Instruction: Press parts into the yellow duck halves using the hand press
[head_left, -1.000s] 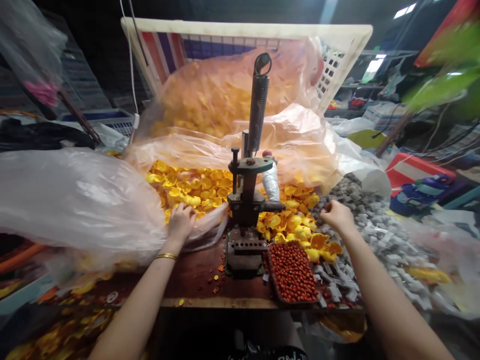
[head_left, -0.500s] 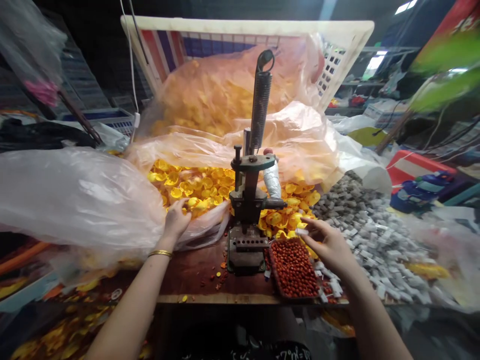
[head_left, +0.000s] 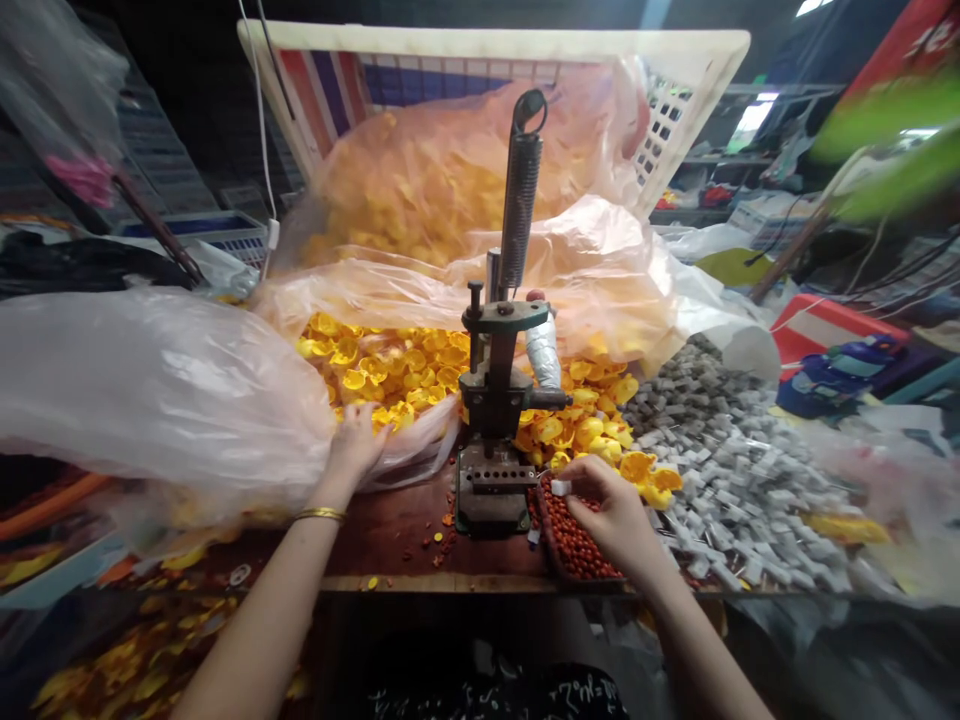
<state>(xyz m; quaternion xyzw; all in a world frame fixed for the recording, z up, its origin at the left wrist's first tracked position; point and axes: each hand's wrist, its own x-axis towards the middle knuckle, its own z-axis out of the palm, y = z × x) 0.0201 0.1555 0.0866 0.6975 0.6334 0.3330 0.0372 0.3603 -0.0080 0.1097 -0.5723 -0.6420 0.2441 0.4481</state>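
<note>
My left hand (head_left: 355,446) is at the front edge of a heap of yellow plastic cup-like shells (head_left: 420,362). Its fingers curl inward, and whatever they hold is hidden. A small white block (head_left: 561,487) is pinched in the fingertips of my right hand (head_left: 613,512), with a thin metal pin seeming to point left. That block is just right of the drilled metal bar (head_left: 501,480) at the foot of a hand press (head_left: 496,400). Under my right hand sits a tray of small red-brown beads (head_left: 577,545), partly covered by it.
Grey-white blocks (head_left: 739,490) lie in a large pile to the right. A plastic bag of yellow pieces (head_left: 420,200) leans in a white crate (head_left: 487,40) behind the press. Another clear bag (head_left: 150,390) bulges at left. Red crumbs dot the brown tabletop (head_left: 390,540).
My right hand has moved left with the white block, from beyond the bead tray to beside the press's drilled bar. My left hand has shifted slightly, its fingers more curled.
</note>
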